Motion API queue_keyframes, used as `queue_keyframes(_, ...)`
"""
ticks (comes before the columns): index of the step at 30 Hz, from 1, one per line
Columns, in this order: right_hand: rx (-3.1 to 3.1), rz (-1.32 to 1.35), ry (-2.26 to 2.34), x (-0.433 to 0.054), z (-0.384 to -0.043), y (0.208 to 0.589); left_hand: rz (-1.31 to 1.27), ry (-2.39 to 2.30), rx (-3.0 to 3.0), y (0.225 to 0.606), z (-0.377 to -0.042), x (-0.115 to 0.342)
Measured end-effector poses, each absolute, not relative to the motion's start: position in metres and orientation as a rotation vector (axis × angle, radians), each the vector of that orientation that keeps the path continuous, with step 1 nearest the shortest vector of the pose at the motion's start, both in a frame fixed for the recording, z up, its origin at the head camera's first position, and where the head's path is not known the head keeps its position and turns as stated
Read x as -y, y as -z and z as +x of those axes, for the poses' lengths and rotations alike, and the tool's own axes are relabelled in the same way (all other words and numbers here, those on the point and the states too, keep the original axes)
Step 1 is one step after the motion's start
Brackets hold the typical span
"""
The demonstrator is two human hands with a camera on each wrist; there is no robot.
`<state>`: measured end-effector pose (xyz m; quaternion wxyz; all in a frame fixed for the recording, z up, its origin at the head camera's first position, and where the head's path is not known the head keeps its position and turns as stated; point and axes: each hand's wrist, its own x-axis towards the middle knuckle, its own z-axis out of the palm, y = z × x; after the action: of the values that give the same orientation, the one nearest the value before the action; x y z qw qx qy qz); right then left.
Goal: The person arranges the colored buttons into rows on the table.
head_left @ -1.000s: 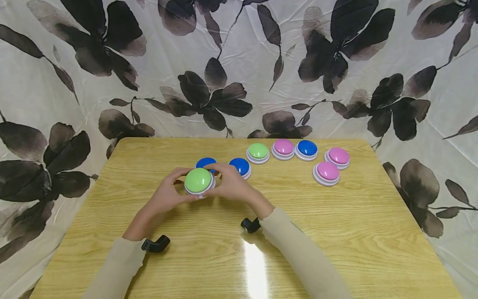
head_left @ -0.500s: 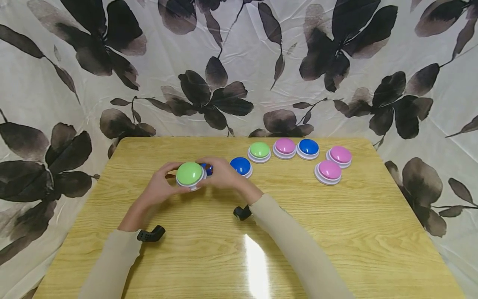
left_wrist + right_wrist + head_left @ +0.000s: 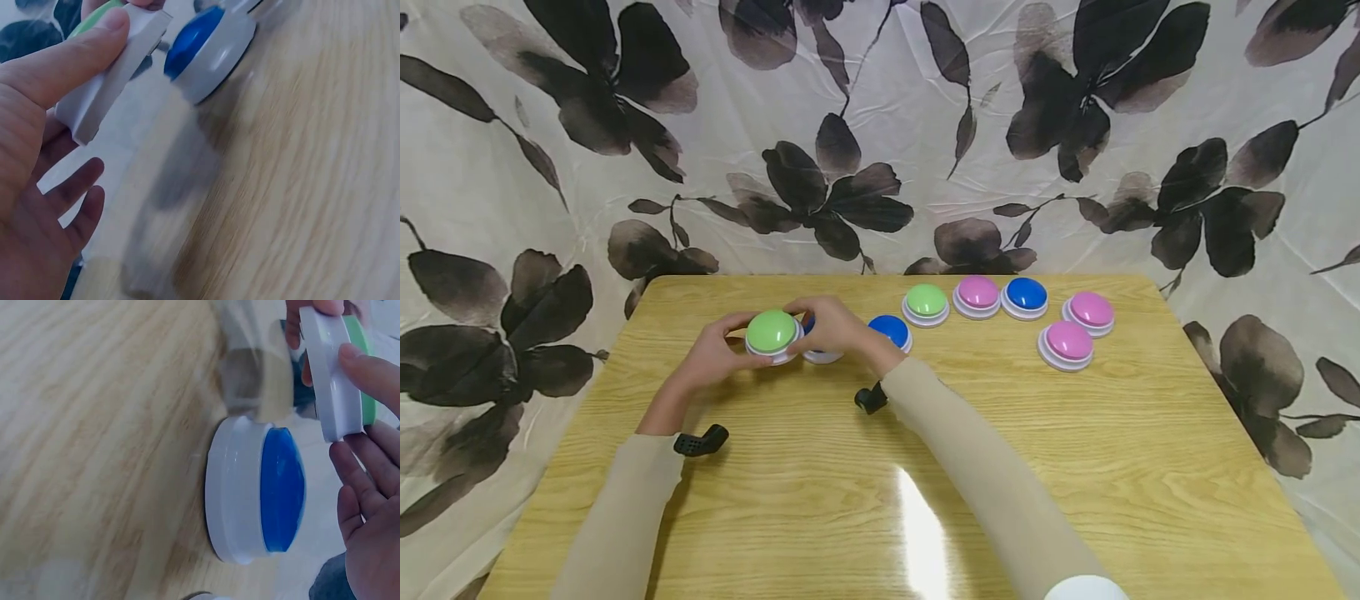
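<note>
A green push button (image 3: 771, 332) with a white base is held between both hands, raised above the table. My left hand (image 3: 711, 354) grips its left side, thumb along the white base (image 3: 112, 81) in the left wrist view. On the opposite side my right hand (image 3: 833, 327) pinches the rim, with thumb and fingers at the base (image 3: 334, 381) in the right wrist view. Just right of it, a blue push button (image 3: 822, 357) stands on the table, largely hidden by my right hand. Another blue push button (image 3: 891, 330) sits behind my right wrist.
Along the back edge of the wooden table (image 3: 820, 500) stand a green button (image 3: 926, 304), a pink button (image 3: 977, 297) and a blue button (image 3: 1025, 297). Two more pink buttons (image 3: 1067, 344) are to the right. A floral cloth (image 3: 880, 125) hangs behind the table.
Both hands have carried the green push button left and toward the back of the table. The blue button it partly overlapped now shows behind my right hand. The other buttons stay put.
</note>
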<state>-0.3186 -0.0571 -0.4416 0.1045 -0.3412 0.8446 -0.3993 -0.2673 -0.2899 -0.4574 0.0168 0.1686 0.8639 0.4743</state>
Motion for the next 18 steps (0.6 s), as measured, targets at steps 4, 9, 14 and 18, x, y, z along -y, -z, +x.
queue_keyframes(4,-2.495,-0.979,1.144,0.063,-0.322,0.444,0.472,-1.472,-2.662,0.473,-0.279,0.300)
queue_keyframes(9,-2.498,-0.939,1.108,0.071,-0.327,0.446,0.431,-1.440,-2.655,0.478,-0.286,0.309)
queue_keyframes(14,-2.519,-0.937,1.070,0.078,-0.338,0.447,0.409,-1.404,-2.652,0.475,-0.294,0.314)
queue_keyframes(18,-2.530,-0.933,1.054,0.083,-0.344,0.445,0.388,-1.413,-2.611,0.474,-0.300,0.319)
